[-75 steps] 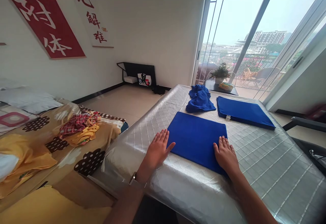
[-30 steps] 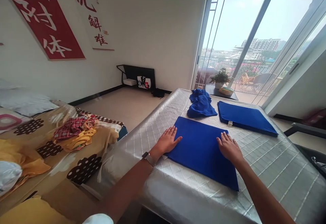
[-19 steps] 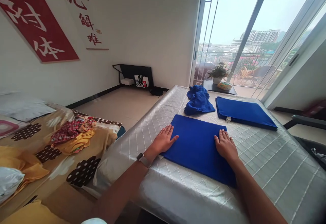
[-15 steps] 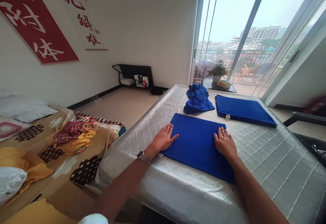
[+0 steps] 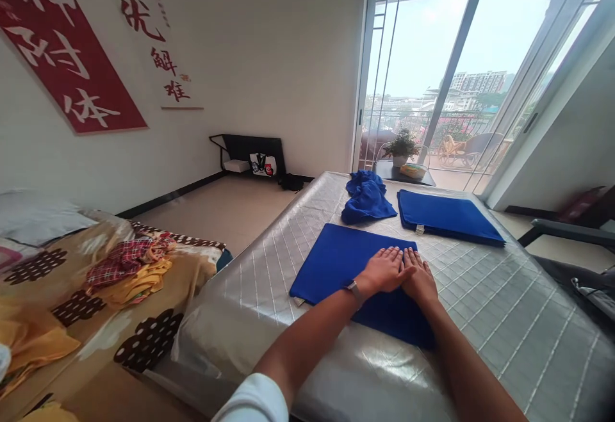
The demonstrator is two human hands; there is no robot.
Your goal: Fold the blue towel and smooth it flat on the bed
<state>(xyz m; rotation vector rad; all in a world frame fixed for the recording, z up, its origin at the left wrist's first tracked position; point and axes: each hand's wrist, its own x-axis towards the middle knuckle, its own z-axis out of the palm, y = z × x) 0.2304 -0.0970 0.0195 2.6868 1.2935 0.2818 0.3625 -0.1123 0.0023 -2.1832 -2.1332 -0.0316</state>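
Observation:
A folded blue cloth (image 5: pixel 331 262) lies flat on the silvery quilted mattress (image 5: pixel 259 281) in front of me, a small white tag at its near left corner. My left hand (image 5: pixel 384 269) rests flat on its right part, fingers stretched out. Right beside it, my right hand (image 5: pixel 419 275) is laid flat along the cloth's right edge; the two hands touch at the thumbs. Beyond the cloth, to the right, sits a neat stack of folded blue cloths (image 5: pixel 446 214) with a white tag. A crumpled blue cloth (image 5: pixel 368 203) lies at the mattress's far end.
A low bed (image 5: pixel 96 339) with a patterned cover stands to the left, bearing a plaid garment (image 5: pixel 118 262) and yellow cloths (image 5: pixel 144 281). At the far end, a small black table (image 5: pixel 423 176) holds a potted plant (image 5: pixel 401 146). A dark chair (image 5: pixel 571 233) stands at the right.
My left hand has moved right across the cloth, from its left edge to beside my right hand. My right hand stays at the right edge. The view has tilted up slightly.

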